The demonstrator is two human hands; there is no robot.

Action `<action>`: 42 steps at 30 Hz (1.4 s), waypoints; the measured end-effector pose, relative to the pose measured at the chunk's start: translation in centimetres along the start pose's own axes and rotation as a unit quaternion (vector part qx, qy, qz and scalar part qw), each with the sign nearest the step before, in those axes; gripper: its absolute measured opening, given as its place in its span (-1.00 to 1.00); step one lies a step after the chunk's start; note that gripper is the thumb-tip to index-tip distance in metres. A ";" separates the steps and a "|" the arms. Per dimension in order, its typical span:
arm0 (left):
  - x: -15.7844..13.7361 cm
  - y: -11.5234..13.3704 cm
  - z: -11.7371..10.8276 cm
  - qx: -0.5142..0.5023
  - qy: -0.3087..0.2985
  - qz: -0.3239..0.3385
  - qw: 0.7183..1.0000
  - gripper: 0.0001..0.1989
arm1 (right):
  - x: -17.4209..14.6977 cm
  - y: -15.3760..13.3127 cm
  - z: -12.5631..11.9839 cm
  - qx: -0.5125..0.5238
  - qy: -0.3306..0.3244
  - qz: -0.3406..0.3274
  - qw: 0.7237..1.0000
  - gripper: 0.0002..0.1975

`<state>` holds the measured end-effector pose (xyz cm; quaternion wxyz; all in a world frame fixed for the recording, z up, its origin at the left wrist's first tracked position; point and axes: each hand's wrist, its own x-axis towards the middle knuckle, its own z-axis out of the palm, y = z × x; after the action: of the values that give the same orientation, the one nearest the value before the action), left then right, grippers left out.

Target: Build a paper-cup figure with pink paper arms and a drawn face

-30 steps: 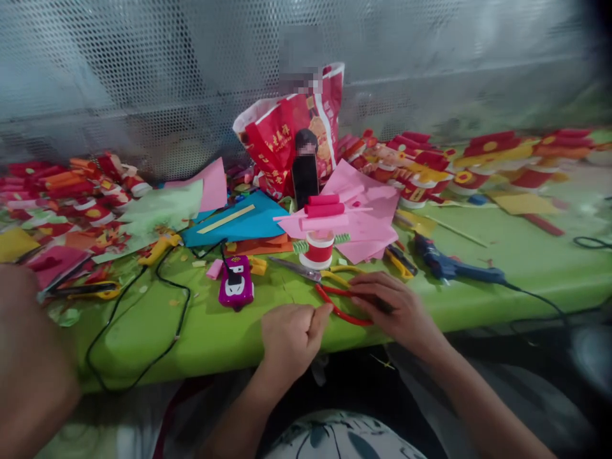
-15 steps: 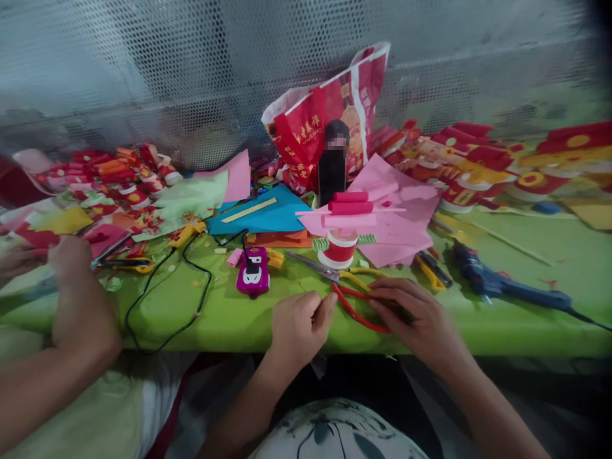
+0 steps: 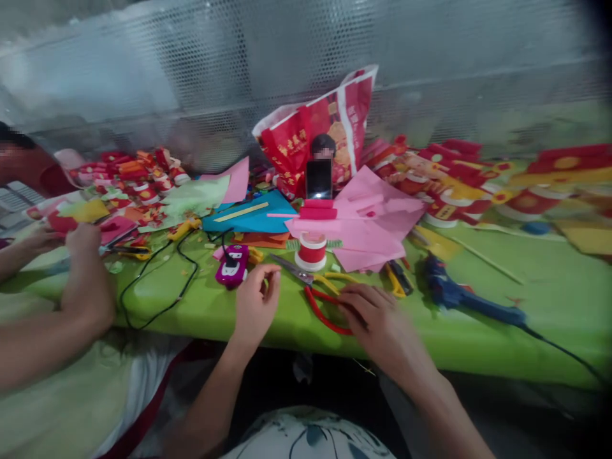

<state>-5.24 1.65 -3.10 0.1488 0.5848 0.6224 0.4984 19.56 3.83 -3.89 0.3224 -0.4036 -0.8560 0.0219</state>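
Observation:
My left hand [image 3: 257,305] is closed, fingers curled and thumb against them, just right of a purple car-shaped device [image 3: 233,266] with a black cord. Whatever may be in its fingers is hidden. On the green tabletop [image 3: 291,331], my right hand [image 3: 382,319] has its fingers closed at the handles of the scissors [image 3: 319,305], one handle red and one yellow. Their slightly parted blades point left. Just beyond the scissors stands a small red and white paper-roll figure [image 3: 311,253] with green coiled arms on both sides.
A blue glue gun [image 3: 466,293] and a yellow-black cutter [image 3: 398,278] lie to the right. Pink paper [image 3: 377,220], blue paper [image 3: 248,213], a phone [image 3: 319,178] and a red bag [image 3: 287,146] are behind. At left, another person's arm [image 3: 88,287] handles coloured paper beside finished paper figures.
My left hand has moved left and forward, closer to the purple device. The right hand stays at the scissors handles. The view has shifted, and the other person's head now shows at left.

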 end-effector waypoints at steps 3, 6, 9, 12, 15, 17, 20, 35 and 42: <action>0.2 0.2 0.6 0.007 0.015 0.007 1.000 -0.82 | -0.5 -0.1 -1.0 -0.005 -0.025 0.005 1.000 -0.84; 0.3 0.2 1.4 0.032 0.004 0.029 0.999 -0.83 | -0.9 0.1 -1.7 0.001 -0.034 0.006 0.999 -0.85; 0.2 0.1 2.0 0.060 -0.048 0.050 0.996 -0.84 | -1.1 0.4 -1.8 -0.003 -0.024 -0.002 1.000 -0.85; 0.2 0.0 2.2 0.049 -0.061 0.030 0.996 -0.84 | -1.3 0.6 -1.6 -0.005 -0.014 -0.006 1.000 -0.85; 0.9 0.1 2.1 0.020 -0.058 -0.014 0.998 -0.77 | -1.3 0.6 -1.4 0.001 -0.011 -0.003 1.000 -0.84; 1.7 0.3 2.0 0.019 -0.056 -0.028 0.998 -0.66 | -1.3 0.7 -1.3 0.000 -0.013 0.000 1.000 -0.84; 3.4 0.7 2.2 0.057 -0.066 -0.028 0.996 -0.48 | -1.1 0.6 -1.3 -0.008 -0.017 0.003 1.000 -0.84; 4.5 -1.2 3.9 0.074 -0.017 -0.008 0.997 -0.46 | 1.7 7.2 -9.2 -0.084 -0.064 0.133 0.985 -0.74; 4.3 -1.6 4.1 0.110 -0.017 0.014 0.994 -0.50 | 9.4 13.3 -8.3 -0.109 -0.188 0.267 0.939 -0.62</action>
<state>-4.20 7.49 -4.54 0.0875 0.6149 0.6623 0.4191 28.92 17.59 3.79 0.0922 -0.6381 -0.7591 0.0895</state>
